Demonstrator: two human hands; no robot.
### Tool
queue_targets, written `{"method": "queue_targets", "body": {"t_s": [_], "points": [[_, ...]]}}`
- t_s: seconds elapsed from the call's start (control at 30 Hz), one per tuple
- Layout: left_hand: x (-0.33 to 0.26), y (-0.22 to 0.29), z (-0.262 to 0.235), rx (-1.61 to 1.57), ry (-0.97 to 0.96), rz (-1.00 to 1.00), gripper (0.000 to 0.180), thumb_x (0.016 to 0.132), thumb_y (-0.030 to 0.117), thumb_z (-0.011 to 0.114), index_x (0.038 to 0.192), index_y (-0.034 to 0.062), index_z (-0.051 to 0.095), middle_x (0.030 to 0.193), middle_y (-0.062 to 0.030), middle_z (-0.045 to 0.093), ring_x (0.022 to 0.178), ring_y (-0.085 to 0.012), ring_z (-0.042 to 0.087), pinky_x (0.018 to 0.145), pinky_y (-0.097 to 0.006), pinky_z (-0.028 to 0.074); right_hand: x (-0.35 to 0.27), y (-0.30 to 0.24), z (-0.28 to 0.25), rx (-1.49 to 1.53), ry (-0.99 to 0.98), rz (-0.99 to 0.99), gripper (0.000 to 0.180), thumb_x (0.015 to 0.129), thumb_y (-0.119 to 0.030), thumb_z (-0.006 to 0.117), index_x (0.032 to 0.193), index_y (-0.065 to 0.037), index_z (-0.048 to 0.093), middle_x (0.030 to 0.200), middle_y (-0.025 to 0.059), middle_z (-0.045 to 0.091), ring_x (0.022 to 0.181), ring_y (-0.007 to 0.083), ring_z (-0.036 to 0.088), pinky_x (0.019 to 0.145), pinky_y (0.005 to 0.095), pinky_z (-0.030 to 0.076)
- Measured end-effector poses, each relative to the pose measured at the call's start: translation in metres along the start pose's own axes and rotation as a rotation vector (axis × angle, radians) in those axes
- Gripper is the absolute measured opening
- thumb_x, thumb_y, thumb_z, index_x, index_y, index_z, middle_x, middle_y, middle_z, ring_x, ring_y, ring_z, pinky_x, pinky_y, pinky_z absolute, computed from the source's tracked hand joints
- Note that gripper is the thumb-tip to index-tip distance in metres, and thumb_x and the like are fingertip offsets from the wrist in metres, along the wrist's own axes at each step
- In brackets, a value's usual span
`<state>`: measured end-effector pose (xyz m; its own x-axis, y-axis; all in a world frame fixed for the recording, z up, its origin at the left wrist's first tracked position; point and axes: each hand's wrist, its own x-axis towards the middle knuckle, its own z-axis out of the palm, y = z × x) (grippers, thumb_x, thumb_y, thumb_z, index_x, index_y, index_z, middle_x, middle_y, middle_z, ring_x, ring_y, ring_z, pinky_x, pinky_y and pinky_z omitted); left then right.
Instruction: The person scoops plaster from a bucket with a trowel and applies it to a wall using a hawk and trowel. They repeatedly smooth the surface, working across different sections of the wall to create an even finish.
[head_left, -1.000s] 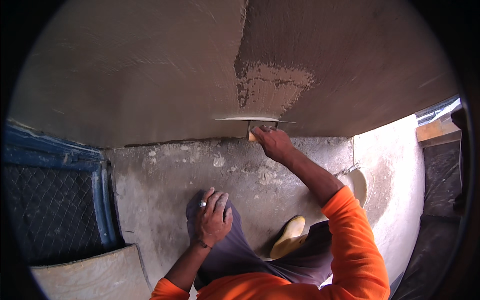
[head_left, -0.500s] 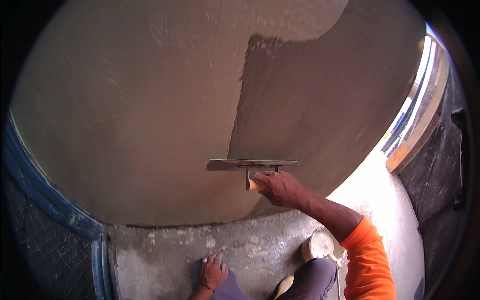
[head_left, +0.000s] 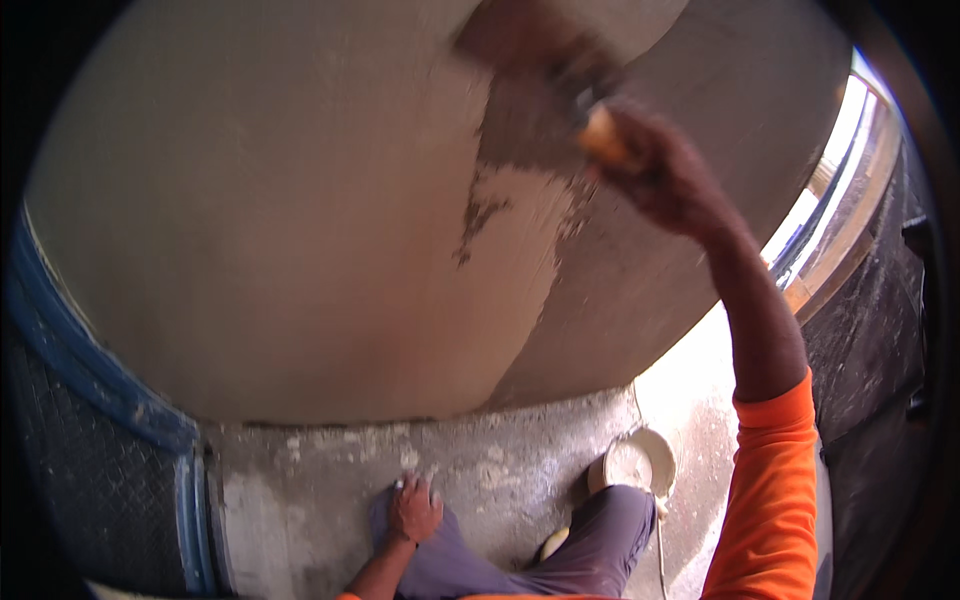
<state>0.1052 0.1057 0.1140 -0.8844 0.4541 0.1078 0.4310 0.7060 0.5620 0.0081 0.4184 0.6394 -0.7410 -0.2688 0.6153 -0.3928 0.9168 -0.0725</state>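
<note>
Head view: a person spreads plaster on a wall with a trowel.

The right hand [head_left: 665, 175] is raised high and clenched around the pale wooden handle [head_left: 605, 138] of the trowel [head_left: 530, 45], whose blurred blade lies flat against the wall [head_left: 260, 230] near the top of the picture, above a darker band of wet plaster [head_left: 600, 290]. The left hand [head_left: 413, 510] rests open, fingers spread, on the person's grey-trousered knee [head_left: 440, 565]. A pale bucket [head_left: 635, 465] stands on the concrete floor [head_left: 300, 480] beside the other leg. A blue frame [head_left: 90, 370] curves along the left edge.
</note>
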Motion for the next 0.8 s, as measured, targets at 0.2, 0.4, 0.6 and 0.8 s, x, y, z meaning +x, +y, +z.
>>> {"method": "queue_targets", "body": {"t_s": [0.2,0.4,0.6,0.8], "points": [[-0.012,0.000,-0.002,-0.025,0.013,-0.026,0.048,0.088,0.020,0.068,0.131,0.0013,0.060,0.131,-0.0251,0.058,0.124,-0.0427,0.056,0.102,-0.048,0.049,-0.106,-0.012,0.091,0.771,-0.066,0.284,0.041,0.092,-0.026,0.079,0.122,-0.002,0.063,0.109,0.0117,0.070,0.100,0.0195,0.069,0.086,0.0357,0.056],[-0.020,0.011,-0.018,-0.064,0.100,-0.011,0.043,0.086,0.014,0.070,0.126,-0.0011,0.063,0.123,-0.0224,0.062,0.126,-0.0435,0.056,0.102,-0.048,0.049,-0.270,-0.002,0.323,0.466,-0.655,0.260,0.036,0.091,-0.043,0.072,0.101,-0.010,0.065,0.081,0.0175,0.070,0.078,0.0404,0.069,0.071,0.0503,0.054],[-0.033,0.027,-0.027,0.012,0.175,0.003,0.039,0.084,0.016,0.070,0.120,0.0006,0.067,0.118,-0.0173,0.064,0.125,-0.0394,0.057,0.106,-0.052,0.048,-0.372,0.004,0.532,0.194,-0.895,0.132,0.026,0.093,-0.025,0.061,0.117,-0.014,0.059,0.087,0.0178,0.072,0.082,0.0399,0.071,0.070,0.0532,0.055],[-0.051,0.031,-0.035,0.062,0.169,-0.031,0.040,0.082,0.011,0.069,0.119,-0.0026,0.067,0.117,-0.0192,0.065,0.126,-0.0414,0.056,0.109,-0.054,0.045,-0.405,0.019,0.623,0.174,-0.774,0.167,0.024,0.096,-0.018,0.050,0.117,-0.014,0.062,0.089,0.0174,0.073,0.083,0.0386,0.073,0.071,0.0515,0.057]]}}
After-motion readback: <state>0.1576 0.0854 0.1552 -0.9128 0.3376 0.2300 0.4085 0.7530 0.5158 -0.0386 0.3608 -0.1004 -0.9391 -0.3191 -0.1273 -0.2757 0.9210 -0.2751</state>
